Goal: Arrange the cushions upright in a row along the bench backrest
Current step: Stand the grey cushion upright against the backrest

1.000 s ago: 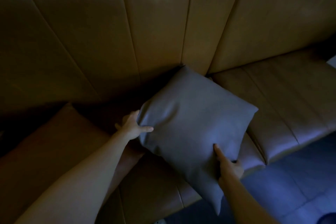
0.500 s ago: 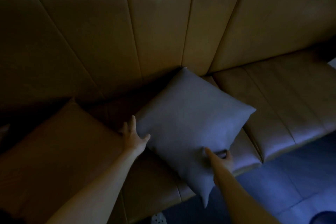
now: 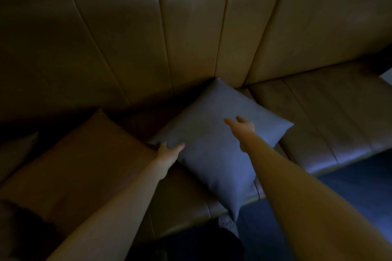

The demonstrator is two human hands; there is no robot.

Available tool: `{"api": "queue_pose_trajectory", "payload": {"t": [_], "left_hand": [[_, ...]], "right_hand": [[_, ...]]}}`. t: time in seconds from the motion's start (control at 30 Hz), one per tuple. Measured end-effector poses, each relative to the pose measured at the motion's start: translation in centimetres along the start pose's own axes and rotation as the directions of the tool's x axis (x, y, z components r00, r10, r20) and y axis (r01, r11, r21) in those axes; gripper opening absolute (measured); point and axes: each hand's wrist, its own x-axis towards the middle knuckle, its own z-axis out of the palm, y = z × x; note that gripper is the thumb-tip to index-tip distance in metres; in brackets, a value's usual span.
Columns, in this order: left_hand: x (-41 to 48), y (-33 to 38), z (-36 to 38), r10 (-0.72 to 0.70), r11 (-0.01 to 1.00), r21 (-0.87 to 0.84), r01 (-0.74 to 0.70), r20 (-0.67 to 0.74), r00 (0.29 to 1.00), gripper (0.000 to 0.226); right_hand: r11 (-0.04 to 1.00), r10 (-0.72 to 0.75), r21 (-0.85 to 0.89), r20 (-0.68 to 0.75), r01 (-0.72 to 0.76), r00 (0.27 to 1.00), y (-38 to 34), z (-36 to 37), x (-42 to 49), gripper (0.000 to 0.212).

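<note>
Grey cushion (image 3: 214, 144) (lying flat) under both hands.

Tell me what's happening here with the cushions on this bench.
A person is setting a grey cushion on a tan bench seat. It lies tilted like a diamond, its top corner touching the backrest, not yet upright. The left hand is at its left corner, and the right hand reaches open across its face. A brown cushion sits to the left. The light is dim.
</note>
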Motion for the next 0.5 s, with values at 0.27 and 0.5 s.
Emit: {"api": "queue_pose_trajectory", "payload": {"t": [0.27, 0.5], "left_hand": [[0.8, -0.2, 7.1, -0.11, 0.984, -0.16, 0.082, -0.172, 0.979, 0.095], [2.7, 0.0, 11.5, -0.214, 0.974, -0.145, 0.174, -0.332, 0.919, 0.118]], "right_hand": [[0.965, -0.027, -0.252, 0.183, 0.073, 0.983, -3.4, -3.8, 8.5, 0.068], [0.897, -0.004, -0.428, 0.248, 0.113, 0.969, -4.8, -7.7, 15.6, 0.073]]}}
